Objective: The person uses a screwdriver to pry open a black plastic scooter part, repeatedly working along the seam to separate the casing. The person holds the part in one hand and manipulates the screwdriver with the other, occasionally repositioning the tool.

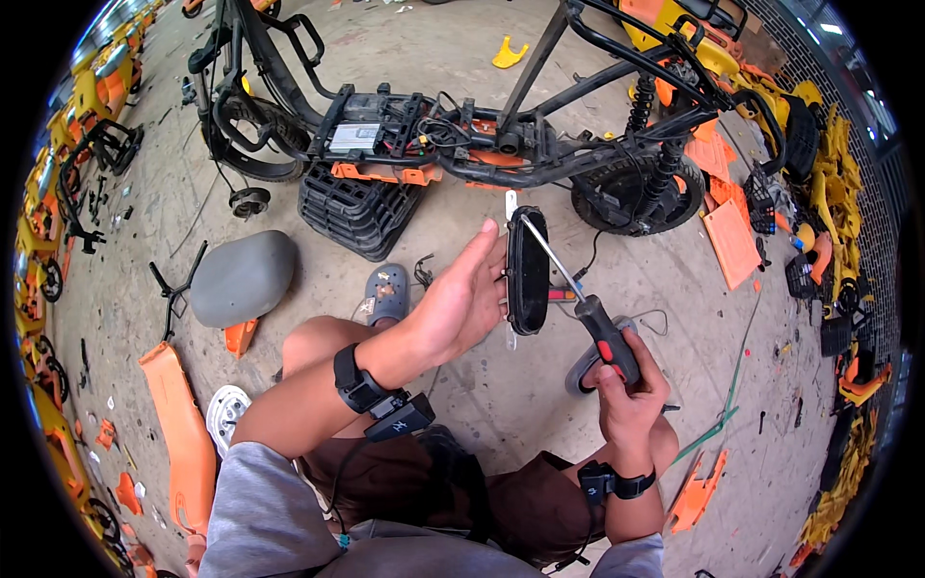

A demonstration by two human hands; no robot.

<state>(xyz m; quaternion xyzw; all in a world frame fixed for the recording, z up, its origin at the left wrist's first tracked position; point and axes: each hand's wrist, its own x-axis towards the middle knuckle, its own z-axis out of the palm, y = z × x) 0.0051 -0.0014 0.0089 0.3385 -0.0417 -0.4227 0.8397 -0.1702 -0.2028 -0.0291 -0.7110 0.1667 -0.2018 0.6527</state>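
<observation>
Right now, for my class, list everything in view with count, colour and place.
oval part: one, black, centre
screwdriver: one, black and red, centre right
bike frame: one, black, top
wheels: two, black, on the frame
box: one, silver, on the frame
basket: one, black, near the frame
seat: one, grey, left
long panel: one, orange, lower left
loose parts: many, mostly orange and yellow, towards the edges
shoes: two, grey, either side of centre
wristbands: two, black, lower centre
left fingers: one hand, bare, holding the oval part
right fingers: one hand, bare, around the screwdriver
</observation>
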